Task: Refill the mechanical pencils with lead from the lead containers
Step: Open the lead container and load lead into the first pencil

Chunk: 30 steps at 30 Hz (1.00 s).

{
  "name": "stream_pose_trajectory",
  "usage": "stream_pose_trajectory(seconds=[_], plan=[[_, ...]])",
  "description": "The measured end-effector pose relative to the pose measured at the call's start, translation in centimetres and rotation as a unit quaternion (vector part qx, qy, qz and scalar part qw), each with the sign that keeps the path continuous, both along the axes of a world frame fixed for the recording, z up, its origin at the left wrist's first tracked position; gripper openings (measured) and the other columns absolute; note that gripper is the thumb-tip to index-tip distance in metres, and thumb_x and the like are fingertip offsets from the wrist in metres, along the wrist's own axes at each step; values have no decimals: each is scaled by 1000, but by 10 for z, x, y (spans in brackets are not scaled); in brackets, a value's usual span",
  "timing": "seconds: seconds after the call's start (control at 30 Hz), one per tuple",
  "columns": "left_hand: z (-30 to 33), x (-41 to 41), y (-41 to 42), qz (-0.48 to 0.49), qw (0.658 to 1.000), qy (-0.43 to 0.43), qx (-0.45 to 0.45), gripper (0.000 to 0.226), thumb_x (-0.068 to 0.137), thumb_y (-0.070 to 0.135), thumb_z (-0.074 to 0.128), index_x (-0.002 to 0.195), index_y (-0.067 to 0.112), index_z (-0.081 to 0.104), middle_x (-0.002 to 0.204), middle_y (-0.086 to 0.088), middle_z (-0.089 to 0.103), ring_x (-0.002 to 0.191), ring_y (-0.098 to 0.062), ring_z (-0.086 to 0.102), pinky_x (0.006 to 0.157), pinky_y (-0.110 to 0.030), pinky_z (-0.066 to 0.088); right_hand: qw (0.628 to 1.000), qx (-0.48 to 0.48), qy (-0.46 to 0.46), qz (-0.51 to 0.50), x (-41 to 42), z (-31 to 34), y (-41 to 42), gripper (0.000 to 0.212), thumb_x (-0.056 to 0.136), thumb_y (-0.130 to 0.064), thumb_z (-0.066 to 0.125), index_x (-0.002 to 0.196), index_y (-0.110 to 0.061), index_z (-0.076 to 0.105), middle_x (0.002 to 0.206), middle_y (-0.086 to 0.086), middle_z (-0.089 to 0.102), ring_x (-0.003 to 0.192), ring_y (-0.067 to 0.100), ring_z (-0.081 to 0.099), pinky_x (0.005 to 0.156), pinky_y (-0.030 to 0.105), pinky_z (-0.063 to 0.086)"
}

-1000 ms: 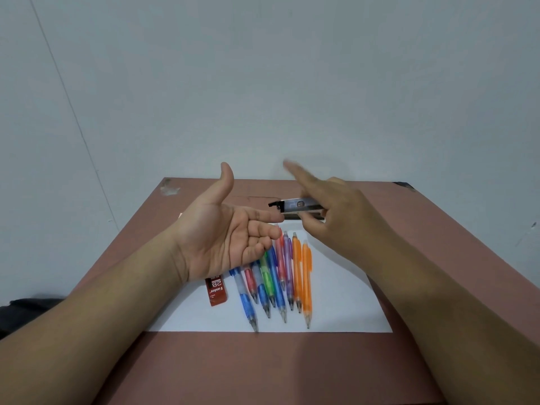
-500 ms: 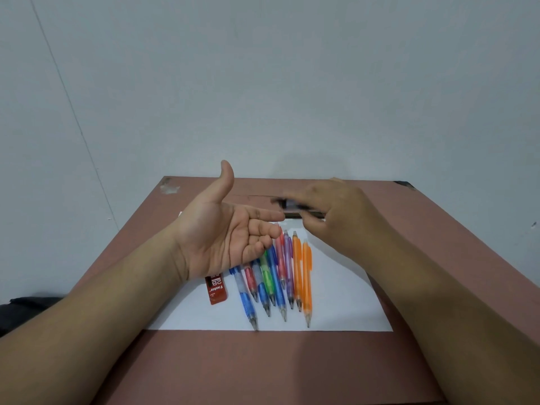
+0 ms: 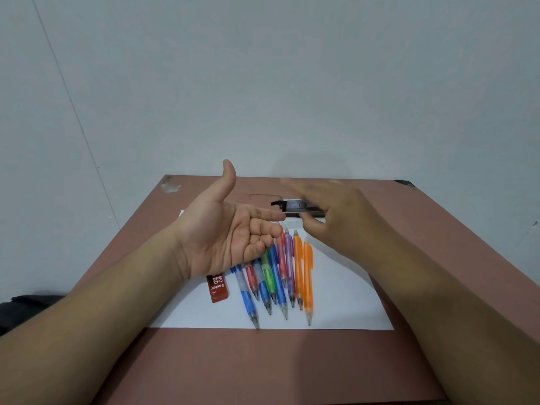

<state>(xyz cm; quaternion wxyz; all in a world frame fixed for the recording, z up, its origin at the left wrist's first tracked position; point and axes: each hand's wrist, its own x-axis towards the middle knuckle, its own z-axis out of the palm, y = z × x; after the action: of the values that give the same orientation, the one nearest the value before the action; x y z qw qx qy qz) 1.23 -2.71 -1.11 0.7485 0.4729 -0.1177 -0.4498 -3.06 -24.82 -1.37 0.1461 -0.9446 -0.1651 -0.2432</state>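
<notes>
My left hand [image 3: 225, 232] is held palm up above the pencils, thumb raised, fingers relaxed and holding nothing. My right hand [image 3: 339, 217] pinches a dark lead container [image 3: 295, 206] sideways, its open end pointing at the left fingertips; the forefinger is lifted and blurred. Several mechanical pencils [image 3: 280, 273] in blue, red, green, pink, purple and orange lie side by side on a white sheet [image 3: 350, 302], tips toward me. A red 2B lead container [image 3: 217, 287] lies left of them, partly under my left wrist.
The brown table [image 3: 263, 363] ends at a grey wall at the back. A dark object [image 3: 26, 311] sits off the table's left side.
My right forefinger dropped onto the dark lead container and has lifted again, as in a tapping motion. My left hand has stayed in place.
</notes>
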Motion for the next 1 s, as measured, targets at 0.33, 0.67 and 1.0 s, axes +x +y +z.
stream_pose_trajectory(seconds=[0.33, 0.67, 1.0], plan=[[-1, 0, 0, -2, 1000, -2, 2, 119, 73, 92, 35, 138, -7, 51, 93, -18, 66, 71, -21, 69, 63, -27, 60, 1000, -20, -5, -8, -1, 2, 0, 75, 97, -15, 64, 154, -48, 29, 99, -7, 67, 86, 9, 55, 78, 25, 53], [-1, 1, 0, -8, 1000, -11, 6, 119, 74, 92, 35, 139, -7, 50, 93, -18, 65, 71, -21, 68, 64, -26, 59, 997, -76, -9, -19, -1, 5, 1, 50, 99, -13, 61, 142, -36, 55, 104, -4, 70, 91, 15, 53, 79, 29, 50], [-2, 1, 0, -23, 999, -21, 11, 120, 73, 93, 34, 138, -6, 50, 93, -18, 66, 72, -21, 68, 64, -26, 59, 999, -50, -1, -9, 0, 0, 4, 84, 97, -14, 61, 152, -57, 15, 98, -11, 61, 89, 11, 49, 72, 27, 52]])
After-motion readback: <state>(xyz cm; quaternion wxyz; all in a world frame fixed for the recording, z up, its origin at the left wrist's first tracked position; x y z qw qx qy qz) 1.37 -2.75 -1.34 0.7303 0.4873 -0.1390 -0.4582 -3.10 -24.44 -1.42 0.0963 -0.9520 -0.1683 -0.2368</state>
